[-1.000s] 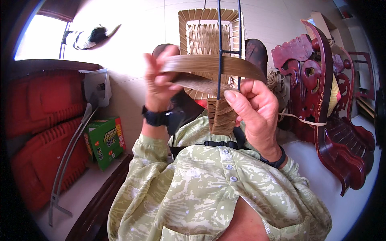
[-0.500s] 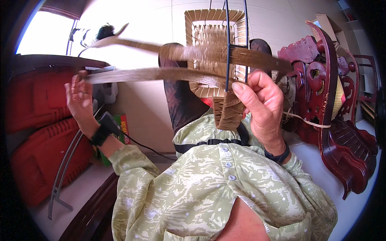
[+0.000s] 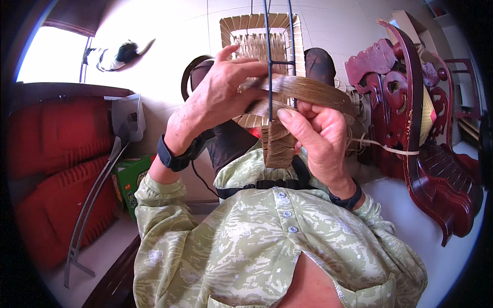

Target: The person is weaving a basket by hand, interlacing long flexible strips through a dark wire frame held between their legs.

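Observation:
A long flat brown strip [image 3: 314,90] loops across a dark wire frame [image 3: 270,36], whose near end is wrapped in crossed brown strip [image 3: 278,146]. My right hand [image 3: 326,146] pinches the strip against the frame just above that wrapped end, thumb on top. On the frame's other side my left hand [image 3: 208,97] has its thumb and fingers around the strip, the index finger raised; its fingertips are partly hidden behind the wire. Beyond both hands lies a rectangular woven basket [image 3: 226,28] with a pale base and wrapped rim, partly covered by my left hand and the strip.
A carved dark-red wooden chair [image 3: 411,102] stands at the right, with a pale strip [image 3: 382,146] reaching it. Red cushions [image 3: 61,128] fill the left side, beside a green box [image 3: 128,177] and a grey strap-like piece [image 3: 87,220]. A black-and-white cat [image 3: 120,55] is at far left.
My left hand has swung in from the far left to the frame, and the strip's outstretched length has drawn into a tighter loop. My right hand keeps its pinch. The cat now shows more fully.

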Motion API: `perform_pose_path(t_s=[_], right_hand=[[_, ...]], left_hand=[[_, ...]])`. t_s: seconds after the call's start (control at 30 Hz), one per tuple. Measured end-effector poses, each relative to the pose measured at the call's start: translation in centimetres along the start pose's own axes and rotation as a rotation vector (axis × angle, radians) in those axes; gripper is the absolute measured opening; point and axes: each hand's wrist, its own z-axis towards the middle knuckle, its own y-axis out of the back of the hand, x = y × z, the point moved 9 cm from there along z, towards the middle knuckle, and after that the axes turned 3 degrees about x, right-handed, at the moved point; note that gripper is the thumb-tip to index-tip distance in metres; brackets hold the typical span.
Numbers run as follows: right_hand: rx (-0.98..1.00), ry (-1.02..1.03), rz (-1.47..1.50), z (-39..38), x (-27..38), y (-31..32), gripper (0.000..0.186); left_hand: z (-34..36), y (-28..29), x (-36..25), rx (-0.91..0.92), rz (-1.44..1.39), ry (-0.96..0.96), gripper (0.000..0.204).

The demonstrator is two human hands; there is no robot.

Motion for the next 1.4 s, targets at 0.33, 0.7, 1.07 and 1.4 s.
perform_pose_path(t_s=[0.33,0.7,1.07,1.4], right_hand=[[0.012,0.075,-0.004,0.0,0.4,0.1,0.010],[-0.003,0.009,0.003,0.1,-0.3,0.1,0.011],[0.000,0.102,0.016,-0.2,0.4,0.3,0.018],[0.024,0.106,-0.009,0.2,0.6,-0.1,0.017]], left_hand=[[-22.2,22.3,17.2,-0.508,0.657,1.368,0.048],[-1.8,0.1,0.5,-0.092,0.118,0.028,0.025],[-19.1,21.6,4.3,-0.949,1.154,0.878,0.053],[-4.6,-5.4,-4.6,-0.398,-1.483,0.685,0.057]])
